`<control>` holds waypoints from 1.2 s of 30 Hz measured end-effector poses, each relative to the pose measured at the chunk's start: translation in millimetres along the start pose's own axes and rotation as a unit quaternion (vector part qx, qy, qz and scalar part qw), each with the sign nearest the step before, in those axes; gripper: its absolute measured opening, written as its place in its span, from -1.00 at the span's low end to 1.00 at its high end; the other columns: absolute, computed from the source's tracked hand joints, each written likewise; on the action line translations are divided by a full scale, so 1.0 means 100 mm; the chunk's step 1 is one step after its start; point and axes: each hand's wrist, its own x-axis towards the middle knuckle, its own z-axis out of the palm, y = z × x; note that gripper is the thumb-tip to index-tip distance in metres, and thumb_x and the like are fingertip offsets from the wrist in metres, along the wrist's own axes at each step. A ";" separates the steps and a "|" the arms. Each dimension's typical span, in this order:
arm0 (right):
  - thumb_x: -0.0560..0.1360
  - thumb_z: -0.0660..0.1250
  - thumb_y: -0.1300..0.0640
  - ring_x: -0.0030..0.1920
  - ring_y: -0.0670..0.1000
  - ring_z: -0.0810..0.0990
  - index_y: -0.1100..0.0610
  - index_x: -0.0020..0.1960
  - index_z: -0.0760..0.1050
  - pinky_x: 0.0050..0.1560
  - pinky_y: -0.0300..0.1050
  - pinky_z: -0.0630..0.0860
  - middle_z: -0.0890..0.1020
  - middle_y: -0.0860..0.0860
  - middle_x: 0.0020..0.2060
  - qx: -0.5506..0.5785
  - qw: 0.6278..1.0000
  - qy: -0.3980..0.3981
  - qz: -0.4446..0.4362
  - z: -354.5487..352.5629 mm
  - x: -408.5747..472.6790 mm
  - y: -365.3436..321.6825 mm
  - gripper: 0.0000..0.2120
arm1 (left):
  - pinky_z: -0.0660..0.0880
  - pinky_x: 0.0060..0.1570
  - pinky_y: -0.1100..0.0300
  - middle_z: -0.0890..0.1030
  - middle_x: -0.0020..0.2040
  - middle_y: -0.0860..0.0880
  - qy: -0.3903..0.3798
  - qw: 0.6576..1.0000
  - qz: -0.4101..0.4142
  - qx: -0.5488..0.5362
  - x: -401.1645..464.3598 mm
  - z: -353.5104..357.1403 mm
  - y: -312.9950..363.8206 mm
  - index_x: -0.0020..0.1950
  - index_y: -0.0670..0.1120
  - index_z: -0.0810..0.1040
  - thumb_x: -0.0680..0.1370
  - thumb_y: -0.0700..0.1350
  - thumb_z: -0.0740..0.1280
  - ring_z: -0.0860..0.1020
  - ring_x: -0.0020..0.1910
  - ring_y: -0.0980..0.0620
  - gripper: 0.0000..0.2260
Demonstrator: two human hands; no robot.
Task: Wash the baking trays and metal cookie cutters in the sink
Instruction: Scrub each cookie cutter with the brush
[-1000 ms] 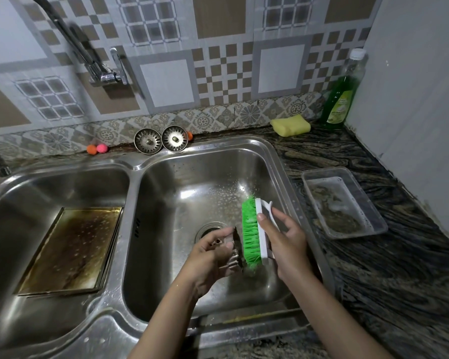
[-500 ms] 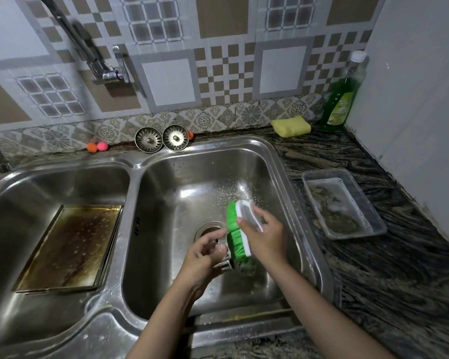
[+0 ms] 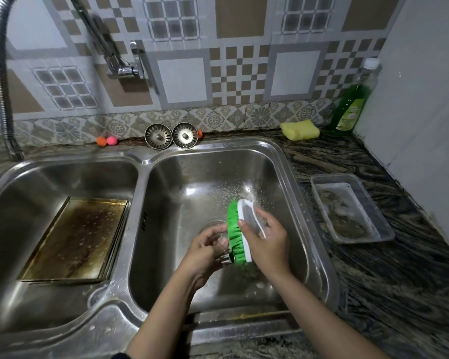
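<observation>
Steel double sink (image 3: pixel 319 229), centre frame — left hand (image 3: pixel 205 251) pinches a metal cutter (image 3: pixel 225 259), right hand (image 3: pixel 266 240) grips the green brush (image 3: pixel 235 233) against it.

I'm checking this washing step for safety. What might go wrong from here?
The left hand pinches a small wet metal cutter right over the open drain; both strainers sit on the ledge, so a slip may lose it. The brush in the right hand scrubs hard against those fingers, and the cutter's edge may nick them.
</observation>
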 end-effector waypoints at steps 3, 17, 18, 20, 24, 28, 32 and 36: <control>0.40 0.51 0.06 0.08 -0.14 0.54 0.07 0.33 0.49 -0.23 -0.62 0.36 0.58 -0.06 0.19 -0.023 1.000 -0.002 0.005 0.08 0.07 -0.03 -0.47 | 0.56 -0.23 0.11 0.60 -0.04 -0.14 0.000 1.000 0.009 -0.015 -0.10 -0.12 0.01 0.15 -0.12 0.54 0.55 -0.39 0.22 0.59 -0.22 -0.06 -0.73; 0.32 0.55 0.00 -0.11 -0.11 0.52 0.02 0.27 0.53 -0.22 -0.35 0.39 0.58 -0.08 0.00 -0.062 0.994 -0.092 0.003 0.18 -0.03 0.09 -0.47 | 0.54 -0.36 0.26 0.60 -0.07 -0.05 0.292 0.921 0.044 0.255 -0.97 -2.05 0.74 0.23 -0.04 0.51 0.39 -0.41 0.43 0.55 -0.19 0.00 -0.52; 0.33 0.55 0.02 -0.11 -0.10 0.53 0.04 0.26 0.54 -0.21 -0.33 0.39 0.59 -0.06 -0.03 -0.058 0.993 -0.098 0.007 0.19 -0.03 0.10 -0.47 | 0.54 -0.29 0.19 0.60 -0.06 -0.08 0.292 0.905 0.005 0.309 -0.90 -2.16 0.67 0.22 -0.05 0.50 0.37 -0.42 0.44 0.55 -0.19 -0.03 -0.51; 0.33 0.55 0.05 -0.11 -0.10 0.53 0.07 0.26 0.54 -0.22 -0.38 0.37 0.57 -0.07 -0.07 -0.060 0.993 -0.104 0.010 0.20 -0.04 0.11 -0.48 | 0.51 -0.22 0.11 0.60 -0.10 -0.12 0.269 0.874 -0.073 0.397 -0.78 -2.33 0.51 0.20 -0.05 0.49 0.36 -0.41 0.41 0.54 -0.22 -0.06 -0.53; 0.34 0.55 0.09 -0.13 -0.14 0.51 0.09 0.27 0.54 -0.24 -0.46 0.34 0.55 -0.08 -0.07 -0.061 0.992 -0.108 0.008 0.14 -0.06 0.13 -0.48 | 0.50 -0.29 0.11 0.65 -0.06 -0.19 0.212 0.852 -0.124 0.462 -0.60 -2.52 0.32 0.23 -0.07 0.47 0.38 -0.40 0.28 0.55 -0.27 -0.06 -0.55; 0.33 0.55 0.08 -0.07 -0.03 0.58 0.06 0.27 0.53 -0.25 -0.39 0.39 0.59 -0.07 -0.05 -0.051 0.995 -0.084 0.017 -0.03 0.00 0.14 -0.47 | 0.51 -0.35 0.27 0.63 0.01 -0.20 0.205 0.869 -0.102 0.439 -0.54 -2.51 0.39 0.26 -0.09 0.44 0.45 -0.44 0.29 0.57 -0.20 -0.03 -0.56; 0.31 0.55 -0.03 -0.10 0.01 0.64 -0.03 0.26 0.53 -0.29 -0.23 0.51 0.67 0.04 -0.03 -0.043 0.998 -0.028 0.037 -0.27 0.19 0.11 -0.46 | 0.55 0.09 0.01 0.62 -0.02 -0.07 0.287 0.853 0.076 0.428 -0.49 -2.16 0.58 0.12 0.02 0.52 0.48 -0.37 0.30 0.58 -0.04 -0.01 -0.66; 0.32 0.57 0.07 0.03 0.03 0.65 0.10 0.25 0.55 0.08 -0.05 0.60 0.66 0.08 0.08 -0.002 0.999 0.036 0.037 -0.46 0.35 0.03 -0.47 | 0.50 0.03 0.26 0.62 -0.04 0.06 0.193 0.859 0.197 0.430 -0.31 -1.17 0.67 0.15 0.00 0.55 0.50 -0.27 0.35 0.60 -0.05 0.12 -0.73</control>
